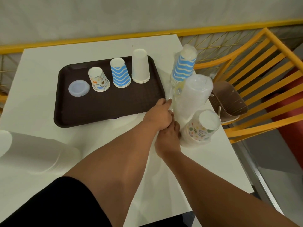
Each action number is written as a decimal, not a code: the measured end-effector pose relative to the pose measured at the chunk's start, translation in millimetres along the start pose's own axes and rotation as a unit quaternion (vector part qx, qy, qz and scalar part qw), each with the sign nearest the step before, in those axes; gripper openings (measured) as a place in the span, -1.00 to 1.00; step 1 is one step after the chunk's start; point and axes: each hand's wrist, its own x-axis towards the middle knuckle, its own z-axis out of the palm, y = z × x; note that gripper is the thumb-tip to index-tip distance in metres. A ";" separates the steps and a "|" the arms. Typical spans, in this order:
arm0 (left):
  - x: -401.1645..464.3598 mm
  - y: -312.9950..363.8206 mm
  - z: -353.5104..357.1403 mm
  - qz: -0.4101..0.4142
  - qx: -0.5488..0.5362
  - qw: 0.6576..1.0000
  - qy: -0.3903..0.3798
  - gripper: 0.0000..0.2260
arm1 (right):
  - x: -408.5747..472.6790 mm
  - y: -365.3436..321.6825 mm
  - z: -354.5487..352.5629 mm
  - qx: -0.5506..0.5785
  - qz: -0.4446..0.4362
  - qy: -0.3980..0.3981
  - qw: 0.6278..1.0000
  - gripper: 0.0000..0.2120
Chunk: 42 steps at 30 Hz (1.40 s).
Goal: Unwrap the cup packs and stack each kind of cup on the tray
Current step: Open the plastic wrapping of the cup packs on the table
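Both arms reach forward, left hand [161, 114] over right hand [168, 136], fingers curled.

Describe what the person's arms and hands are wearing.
Both forearms are bare down to the left hand and right hand: no gloves, watch, rings or bracelets show. A black sleeve covers the left upper arm; nothing worn shows on the right.

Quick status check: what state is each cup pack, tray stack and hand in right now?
Blue zigzag pack: wrapped, upright.
Clear cup pack: wrapped, left hand pinching its film.
Patterned pack: wrapped; right hand at its base, grip hidden.
Tray: lids, patterned, zigzag and white stacks, all unwrapped.
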 end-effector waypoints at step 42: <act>-114.9 -5.3 -97.6 -0.079 0.100 0.985 0.113 -0.76 | -27.0 -51.7 -44.9 0.057 -0.184 -0.032 0.981 -0.33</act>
